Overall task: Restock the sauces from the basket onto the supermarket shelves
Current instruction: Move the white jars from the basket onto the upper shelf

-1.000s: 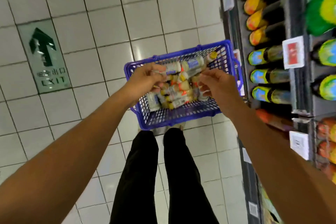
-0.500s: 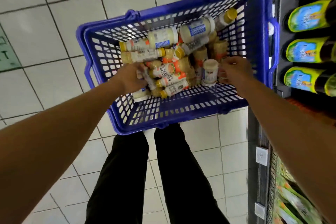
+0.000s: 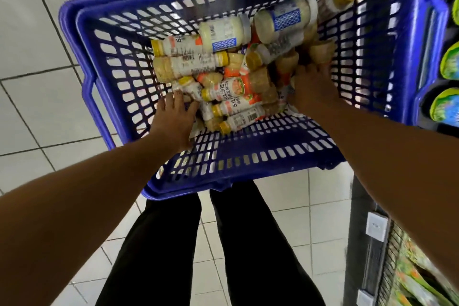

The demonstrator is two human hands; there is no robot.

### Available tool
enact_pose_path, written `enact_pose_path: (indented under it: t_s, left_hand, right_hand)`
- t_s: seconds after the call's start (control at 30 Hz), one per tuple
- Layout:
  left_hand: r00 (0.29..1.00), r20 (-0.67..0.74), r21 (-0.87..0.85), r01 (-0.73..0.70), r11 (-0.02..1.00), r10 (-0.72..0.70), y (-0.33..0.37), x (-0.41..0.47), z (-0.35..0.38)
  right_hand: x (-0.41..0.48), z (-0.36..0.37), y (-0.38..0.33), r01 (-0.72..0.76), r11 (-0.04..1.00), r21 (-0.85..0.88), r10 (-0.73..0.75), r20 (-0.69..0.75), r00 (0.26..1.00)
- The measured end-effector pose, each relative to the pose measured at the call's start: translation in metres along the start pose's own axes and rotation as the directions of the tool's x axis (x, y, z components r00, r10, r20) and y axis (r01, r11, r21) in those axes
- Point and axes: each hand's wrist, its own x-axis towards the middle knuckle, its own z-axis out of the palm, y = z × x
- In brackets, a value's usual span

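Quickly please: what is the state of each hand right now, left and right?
Left hand: open, fingers spread on the sauce bottles in the basket.
Right hand: cannot be told; its fingers are buried among the bottles.

The basket (image 3: pixel 260 141) is coloured deep blue, its walls patterned with a slotted grid. The bottles (image 3: pixel 233 89) are capped in yellow and labelled in white and orange; the jars (image 3: pixel 224 32) are marked with a blue diamond lattice. The floor (image 3: pixel 37 45) is tiled white, lined in grey.
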Motion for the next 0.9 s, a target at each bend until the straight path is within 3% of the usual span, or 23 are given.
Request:
enact_pose_path:
  t_s: [0.3, 0.4, 0.47, 0.5, 0.57, 0.67, 0.77, 0.9]
  left_hand:
    - [1.000, 0.002, -0.067, 0.026, 0.997, -0.026, 0.002, 0.008, -0.005]
    - [0.995, 0.032, -0.211, 0.096, 0.973, -0.091, 0.002, 0.001, -0.024]
    - [0.986, 0.079, -0.371, 0.167, 0.914, -0.149, 0.003, -0.005, -0.043]
    - [0.978, 0.117, -0.482, 0.209, 0.851, -0.174, 0.003, -0.008, -0.052]
    - [0.957, 0.230, -0.719, 0.288, 0.632, -0.174, 0.000, -0.015, -0.074]
    - [0.939, 0.340, -0.915, 0.317, 0.250, 0.053, -0.004, -0.031, -0.112]
    - [0.907, 0.354, -0.922, 0.379, -0.078, 0.227, -0.004, -0.053, -0.147]
    - [0.891, 0.274, -0.838, 0.406, -0.364, 0.362, 0.004, -0.078, -0.184]
  right_hand:
    - [-0.007, -0.009, 0.000, -0.060, 0.995, 0.081, 0.056, 0.043, 0.997]
    - [-0.019, -0.014, 0.006, -0.113, 0.967, 0.230, 0.095, 0.088, 0.992]
    - [-0.029, -0.021, 0.012, -0.259, 0.889, 0.377, 0.216, 0.153, 0.964]
    - [-0.035, -0.026, 0.014, -0.336, 0.823, 0.457, 0.272, 0.202, 0.941]
    - [-0.049, -0.037, 0.017, -0.454, 0.627, 0.633, 0.328, 0.314, 0.891]
    - [-0.077, -0.056, 0.017, -0.544, 0.111, 0.832, 0.270, 0.502, 0.822]
    - [-0.110, -0.077, 0.008, -0.492, -0.246, 0.835, 0.130, 0.531, 0.837]
    - [-0.152, -0.113, -0.013, -0.373, -0.538, 0.756, 0.005, 0.446, 0.895]
